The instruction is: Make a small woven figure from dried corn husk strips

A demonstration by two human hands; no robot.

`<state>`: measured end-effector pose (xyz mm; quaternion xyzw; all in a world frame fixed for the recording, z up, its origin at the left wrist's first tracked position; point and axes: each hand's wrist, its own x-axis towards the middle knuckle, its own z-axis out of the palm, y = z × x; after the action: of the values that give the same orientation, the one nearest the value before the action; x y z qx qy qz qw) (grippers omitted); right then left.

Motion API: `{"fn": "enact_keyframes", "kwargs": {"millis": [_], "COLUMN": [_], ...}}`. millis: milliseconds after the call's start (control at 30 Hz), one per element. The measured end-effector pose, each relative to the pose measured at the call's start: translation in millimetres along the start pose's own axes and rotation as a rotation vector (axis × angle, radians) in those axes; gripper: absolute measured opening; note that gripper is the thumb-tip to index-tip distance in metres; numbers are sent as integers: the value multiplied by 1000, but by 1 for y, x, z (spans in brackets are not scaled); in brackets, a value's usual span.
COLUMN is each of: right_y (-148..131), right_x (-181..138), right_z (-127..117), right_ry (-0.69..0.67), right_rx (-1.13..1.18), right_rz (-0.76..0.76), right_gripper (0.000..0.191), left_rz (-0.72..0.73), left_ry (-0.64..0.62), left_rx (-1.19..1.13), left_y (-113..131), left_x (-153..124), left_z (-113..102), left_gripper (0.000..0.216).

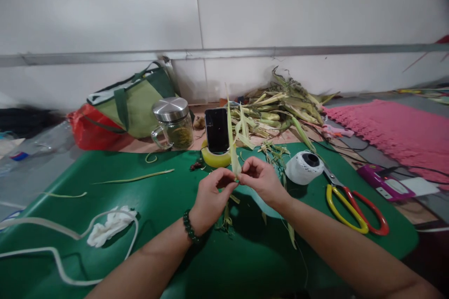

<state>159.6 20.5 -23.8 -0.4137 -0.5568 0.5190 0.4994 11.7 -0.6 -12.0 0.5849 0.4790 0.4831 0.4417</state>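
Both hands meet above the middle of a green mat (154,215). My left hand (212,196), with a dark beaded bracelet at the wrist, pinches the lower end of a pale green leaf strip (235,161). Close against it, my right hand (261,180) grips the same end between thumb and fingers. The strip stands upright, its pointed tip reaching up in front of a phone (216,131) on a yellow stand (212,159). Shredded leaf bits (227,219) lie below the hands. A white spool of thread (303,167) sits right of my right hand.
Large scissors (351,205) with red and yellow handles lie at the right, near a purple power strip (386,184). A heap of leaves (284,103) lies behind. A glass mug (175,126) stands back left. White tissue (111,226) and a white cable (58,261) occupy the left.
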Motion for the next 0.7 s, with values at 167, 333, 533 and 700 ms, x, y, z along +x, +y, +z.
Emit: {"fn": "enact_keyframes", "kwargs": {"millis": [167, 333, 533, 700], "right_y": [0, -2, -3, -1], "right_x": [-3, -4, -3, -2], "right_z": [1, 2, 3, 1], "right_ry": [-20, -49, -53, -32], "right_rx": [87, 96, 125, 146], "right_rz": [15, 0, 11, 18], "right_gripper": [31, 29, 29, 29], "left_rz": [-64, -169, -368, -406], "left_ry": [-21, -41, -106, -132], "left_rx": [-97, -269, -436, -458], "left_y": [2, 3, 5, 3], "left_x": [1, 2, 4, 4], "left_z": [-1, -3, -4, -3], "left_gripper": [11, 21, 43, 34]}}
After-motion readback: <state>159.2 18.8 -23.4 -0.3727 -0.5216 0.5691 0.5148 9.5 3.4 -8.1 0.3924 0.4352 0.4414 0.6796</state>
